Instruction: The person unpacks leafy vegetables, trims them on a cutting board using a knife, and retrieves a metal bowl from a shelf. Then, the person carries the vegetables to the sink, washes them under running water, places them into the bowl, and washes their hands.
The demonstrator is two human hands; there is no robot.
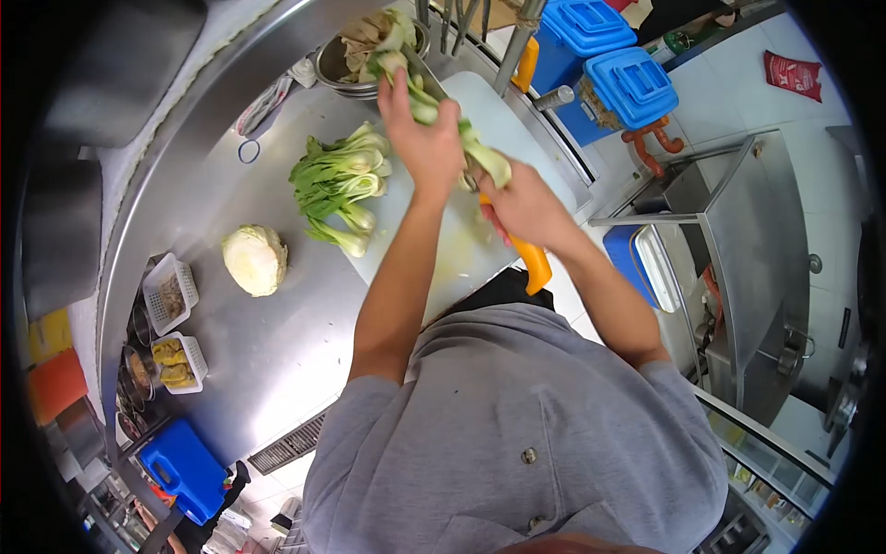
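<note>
My right hand (521,205) is closed on a knife with an orange handle (532,263), low over the white cutting board (503,111). Pale green stalk pieces (486,157) lie along the blade, slightly blurred. My left hand (425,138) is against the greens at the blade's far end, beside a metal bowl (328,66) holding leafy scraps (362,44); whether it grips a piece is unclear. Several bok choy (346,175) lie in a bunch at the board's left edge. A round pale cabbage (255,259) rests on the steel counter.
White baskets (170,294) and small bowls line the counter's left edge. Blue lidded bins (631,85) stand beyond the board at the upper right. A steel stand (761,268) is at the right. Upright metal bars (517,44) rise behind the board.
</note>
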